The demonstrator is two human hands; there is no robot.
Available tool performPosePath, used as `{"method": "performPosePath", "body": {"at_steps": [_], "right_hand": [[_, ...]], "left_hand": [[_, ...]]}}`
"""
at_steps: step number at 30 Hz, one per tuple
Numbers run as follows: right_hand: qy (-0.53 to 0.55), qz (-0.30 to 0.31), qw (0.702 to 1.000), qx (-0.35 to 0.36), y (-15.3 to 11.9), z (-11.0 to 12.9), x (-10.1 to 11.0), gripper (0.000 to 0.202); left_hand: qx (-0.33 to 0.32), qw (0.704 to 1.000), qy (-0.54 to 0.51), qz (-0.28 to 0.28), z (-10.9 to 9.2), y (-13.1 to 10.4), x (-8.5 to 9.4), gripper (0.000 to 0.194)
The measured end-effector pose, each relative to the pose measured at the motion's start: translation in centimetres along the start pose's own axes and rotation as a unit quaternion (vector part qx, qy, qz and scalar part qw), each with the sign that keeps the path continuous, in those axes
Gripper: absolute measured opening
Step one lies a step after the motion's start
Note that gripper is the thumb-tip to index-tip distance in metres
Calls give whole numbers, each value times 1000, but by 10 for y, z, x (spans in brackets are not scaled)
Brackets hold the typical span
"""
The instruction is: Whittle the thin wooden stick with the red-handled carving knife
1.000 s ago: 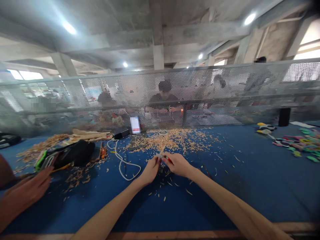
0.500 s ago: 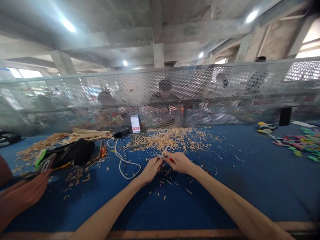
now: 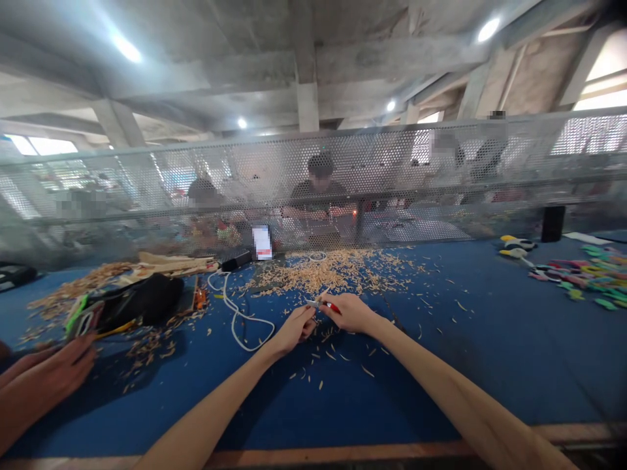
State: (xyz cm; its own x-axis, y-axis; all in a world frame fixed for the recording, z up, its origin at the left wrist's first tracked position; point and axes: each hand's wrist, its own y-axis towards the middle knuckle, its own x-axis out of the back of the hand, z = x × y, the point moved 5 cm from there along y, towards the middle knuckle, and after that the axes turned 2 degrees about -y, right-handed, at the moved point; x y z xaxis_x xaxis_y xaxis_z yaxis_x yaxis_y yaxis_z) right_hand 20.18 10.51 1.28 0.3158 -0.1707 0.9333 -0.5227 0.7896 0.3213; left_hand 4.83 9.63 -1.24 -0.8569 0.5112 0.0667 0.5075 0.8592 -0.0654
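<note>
My right hand (image 3: 353,313) is closed around the red handle of a small knife (image 3: 334,307), whose short metal blade points left. Beside it, my left hand (image 3: 294,328) is closed, its thumb and fingers right by the blade. A small piece of pale wood (image 3: 323,293) shows between the two hands at the blade; my fingers cover most of it. Both hands are held together above the blue table (image 3: 304,411), just in front of a spread heap of wood shavings (image 3: 318,271).
A white cable (image 3: 236,320) loops left of my hands, near a propped phone (image 3: 262,241). Further left lie a black bag (image 3: 157,295) and a co-worker's hands (image 3: 63,369). Colourful pieces (image 3: 582,274) lie at right. A perforated metal screen (image 3: 382,163) crosses behind.
My view has shifted slightly, so the scene sits a little further left. The knife has turned a little between my hands, which stay together. The co-worker's hands have moved slightly.
</note>
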Motion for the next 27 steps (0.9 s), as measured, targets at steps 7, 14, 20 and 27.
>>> {"method": "performPosePath", "body": {"at_steps": [7, 14, 20, 27], "right_hand": [[-49, 14, 999, 5, 1, -1, 0, 37], [-32, 17, 999, -26, -3, -1, 1, 38], [-30, 18, 996, -77, -4, 10, -8, 43], [-36, 18, 979, -199, -1, -35, 1, 38]], "left_hand": [[9, 1000, 14, 9, 3, 2, 0, 46], [-66, 964, 241, -91, 1, 7, 8, 41], [-106, 901, 389, -156, -2, 5, 12, 29], [-99, 845, 496, -174, -6, -6, 9, 34]]}}
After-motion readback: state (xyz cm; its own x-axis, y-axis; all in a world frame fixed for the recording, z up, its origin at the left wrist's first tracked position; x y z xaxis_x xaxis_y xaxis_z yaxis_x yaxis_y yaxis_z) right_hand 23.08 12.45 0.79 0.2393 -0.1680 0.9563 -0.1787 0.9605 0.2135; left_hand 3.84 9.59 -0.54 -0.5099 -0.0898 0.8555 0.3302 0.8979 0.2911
